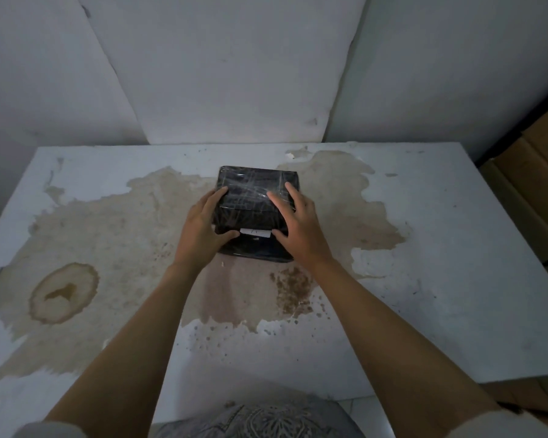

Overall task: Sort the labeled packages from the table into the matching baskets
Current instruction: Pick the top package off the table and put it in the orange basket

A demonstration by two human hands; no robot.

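Note:
A black package (254, 191), wrapped in shiny clear tape, lies in the middle of the stained white table (424, 216). A small white label (255, 233) shows on its near face; its writing is too small to read. My left hand (203, 226) grips the package's left side, thumb on the near face beside the label. My right hand (298, 222) holds the right side, fingers spread over the top and thumb next to the label. No basket is in view.
White foam panels (234, 74) lean against the wall behind the table. Brown cardboard boxes (532, 172) stand at the right past the table's edge. Large brown stains (64, 292) mark the tabletop. Patterned clothing (260, 418) shows at the bottom.

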